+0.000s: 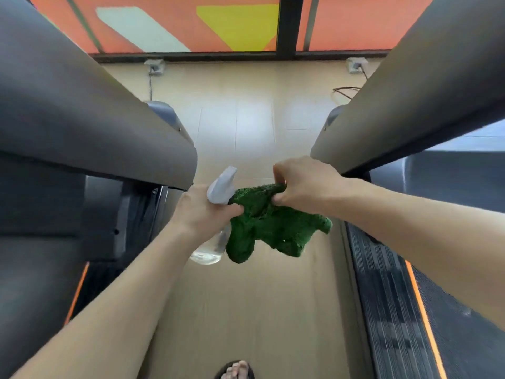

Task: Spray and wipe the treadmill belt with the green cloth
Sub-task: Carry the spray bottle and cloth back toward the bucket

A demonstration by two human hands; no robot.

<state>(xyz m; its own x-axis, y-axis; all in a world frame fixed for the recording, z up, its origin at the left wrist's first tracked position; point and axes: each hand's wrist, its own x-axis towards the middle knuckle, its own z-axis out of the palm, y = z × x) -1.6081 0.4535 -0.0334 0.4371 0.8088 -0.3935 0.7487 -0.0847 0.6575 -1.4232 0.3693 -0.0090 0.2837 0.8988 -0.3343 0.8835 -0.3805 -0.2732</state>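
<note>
Treadmill belt (pixel 461 318) is seen at about 4 o'clock, dark with an orange stripe along its edge; another treadmill (pixel 54 187) sits at 9 o'clock. Dead center, a clear spray bottle (pixel 216 214) with a white trigger head is gripped by the left hand (pixel 199 212), fingers wrapped round its neck. Just beside it, the green cloth (pixel 273 225) is pinched by the right hand (pixel 303 184), held up over the beige floor (pixel 259 310), not touching the belt.

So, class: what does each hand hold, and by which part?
Left hand grips the clear plastic spray bottle by its neck; right hand pinches the fuzzy green cloth at its upper edge.
</note>
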